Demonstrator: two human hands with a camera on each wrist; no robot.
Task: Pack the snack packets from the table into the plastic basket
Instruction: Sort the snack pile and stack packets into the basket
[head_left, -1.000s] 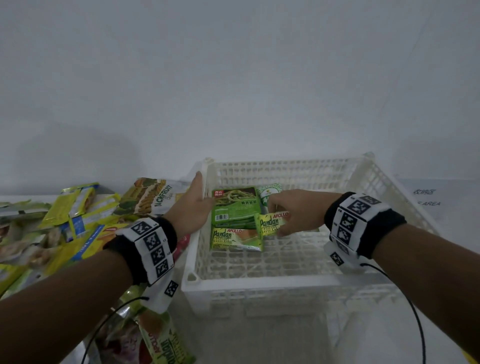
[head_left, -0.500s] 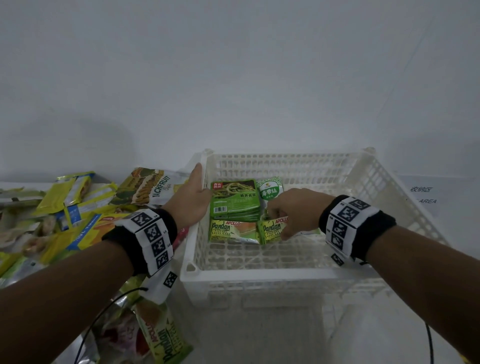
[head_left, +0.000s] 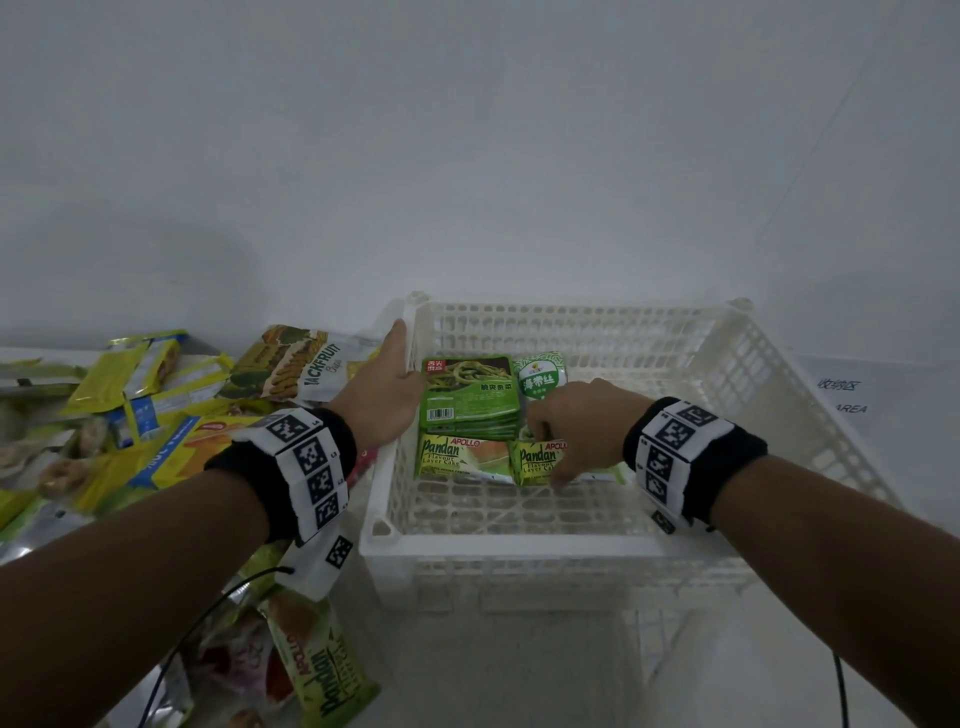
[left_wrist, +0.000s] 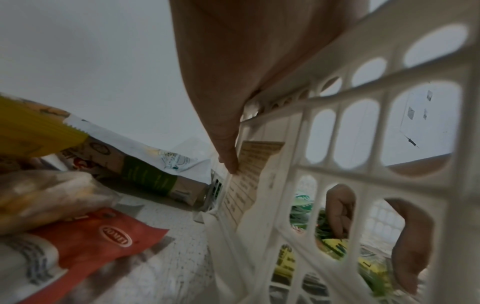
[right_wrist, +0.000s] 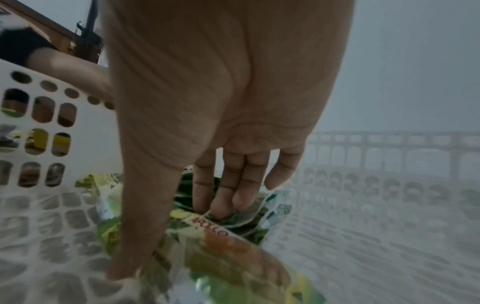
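I am setting a Pandan cake packet (head_left: 537, 460) down on the floor of the plastic basket (head_left: 524, 543), just right of a matching Pandan packet (head_left: 460, 457), so the two are forming a tidy front row. My right hand (head_left: 582, 421) is clamped on it, thumb at the near edge and fingers (right_wrist: 226, 197) curled over the far edge, which I judge keeps it square while I am seating it. My left hand (head_left: 382, 387) is lying flat-fingered along the basket's left rim, probably steadying it against sliding. Behind the Pandan pair, a green seaweed packet stack (head_left: 470, 397) and a small round-labelled green packet (head_left: 540, 379) are sitting in the basket's far-left part; the rest of the basket is showing bare lattice. Out on the table (left_wrist: 166, 246) to the left, many loose packets (head_left: 140, 415) are waiting, including a jackfruit bag (head_left: 306, 366).
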